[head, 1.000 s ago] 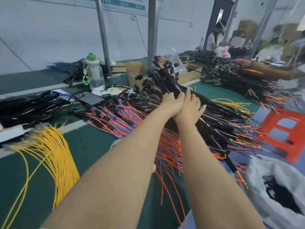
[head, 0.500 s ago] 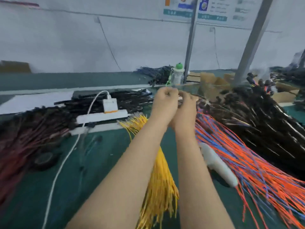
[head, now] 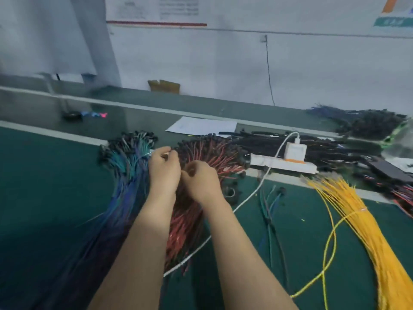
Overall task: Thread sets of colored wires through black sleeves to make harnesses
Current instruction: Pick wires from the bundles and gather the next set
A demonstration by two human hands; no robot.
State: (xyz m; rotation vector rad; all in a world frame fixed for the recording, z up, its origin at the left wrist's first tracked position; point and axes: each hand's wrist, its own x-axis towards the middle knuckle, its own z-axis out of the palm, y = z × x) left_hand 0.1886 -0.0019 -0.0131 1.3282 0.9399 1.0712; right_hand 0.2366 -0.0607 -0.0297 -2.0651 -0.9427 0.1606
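My left hand and my right hand hover close together over the green bench, fingers curled. The left hand pinches a thin pale wire at the edge of the blue and teal wire bundle. The right hand sits over the red wire bundle, and motion blur hides whatever is in its fingers. Black sleeves lie in a heap behind the red wires. A thick fan of yellow wires spreads at the right.
A white power strip with a charger lies behind the hands, and its white cable runs under my right forearm. A few loose dark wires lie right of it. Paper and a cardboard box sit farther back.
My view swung left, from the black sleeve pile past the yellow wires to the red and blue bundles. Both hands moved left with it, staying close together with fingers curled.
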